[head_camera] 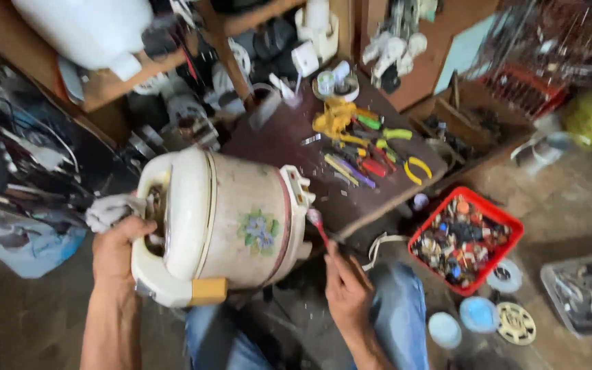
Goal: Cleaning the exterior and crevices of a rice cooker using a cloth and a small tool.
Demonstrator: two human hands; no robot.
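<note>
We see the cooker [224, 229] lying on its side over the lap, base end toward the low table [275, 140]. Left hand [119, 250] grips its lid end, fingers curled over a grey rag [109, 209]. Right hand [346, 288] pinches a red screwdriver [317, 225], tip at the base rim. Blurry there, so it's probably on a screw. Risks: the round body could roll off the knees since only one hand steadies it; the angled tip could slip and gouge the rim. Pliers [416, 168] lie well apart.
</note>
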